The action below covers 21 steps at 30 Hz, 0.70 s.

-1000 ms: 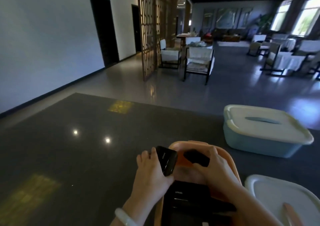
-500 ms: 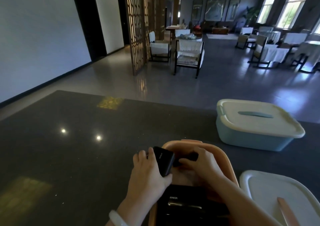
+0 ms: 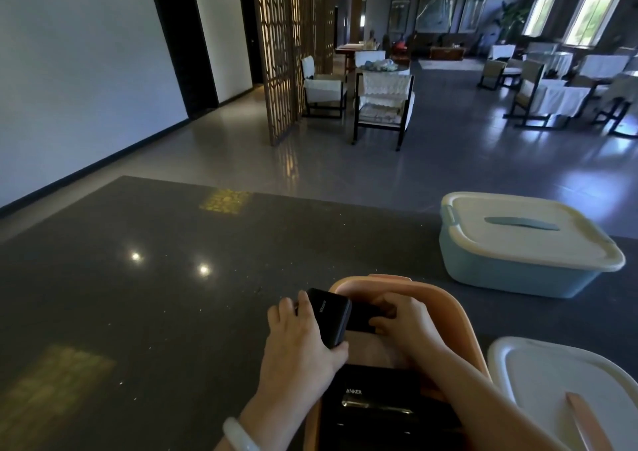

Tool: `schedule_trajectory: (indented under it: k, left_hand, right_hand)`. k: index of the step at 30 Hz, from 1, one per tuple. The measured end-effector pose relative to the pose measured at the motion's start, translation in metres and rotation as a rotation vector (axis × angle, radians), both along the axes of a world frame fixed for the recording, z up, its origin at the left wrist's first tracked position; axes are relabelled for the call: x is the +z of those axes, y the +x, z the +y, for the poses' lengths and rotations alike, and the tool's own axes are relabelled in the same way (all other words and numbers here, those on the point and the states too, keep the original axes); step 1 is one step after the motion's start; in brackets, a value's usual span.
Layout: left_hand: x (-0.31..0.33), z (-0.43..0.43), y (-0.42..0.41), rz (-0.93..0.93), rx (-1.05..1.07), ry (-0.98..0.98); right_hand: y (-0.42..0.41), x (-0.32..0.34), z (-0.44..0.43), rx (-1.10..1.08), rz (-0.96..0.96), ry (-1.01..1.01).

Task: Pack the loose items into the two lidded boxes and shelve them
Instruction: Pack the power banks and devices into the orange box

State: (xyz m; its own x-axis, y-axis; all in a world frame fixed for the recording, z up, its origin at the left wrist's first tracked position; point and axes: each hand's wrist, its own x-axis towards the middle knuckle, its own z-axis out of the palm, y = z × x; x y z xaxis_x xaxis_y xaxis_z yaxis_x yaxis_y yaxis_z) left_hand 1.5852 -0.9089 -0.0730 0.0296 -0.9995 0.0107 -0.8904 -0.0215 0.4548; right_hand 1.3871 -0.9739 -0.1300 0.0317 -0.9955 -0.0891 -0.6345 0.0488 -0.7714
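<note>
Black bank [image 3: 329, 316], gripped in curled left hand [image 3: 297, 350] at lower centre: lower flat into orange box [image 3: 461, 317], snug beside block [image 3: 362, 316] pinched by right hand [image 3: 404, 333].

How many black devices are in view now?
3 black devices: one in the left hand at the orange box's rim, one in the right hand above it, one lying inside. Others may hide beneath.
</note>
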Motion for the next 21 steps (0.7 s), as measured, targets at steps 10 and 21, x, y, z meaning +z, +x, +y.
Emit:
schedule_trajectory:
  k: [10, 21]
  left_hand:
    - [0.002, 0.002, -0.002, -0.031, -0.009, -0.008]
    - [0.002, 0.002, -0.002, -0.039, -0.007, -0.003]
  right_hand:
    - [0.008, -0.007, -0.004, -0.006, -0.043, -0.023]
    - [0.009, -0.012, -0.004, -0.053, -0.045, -0.014]
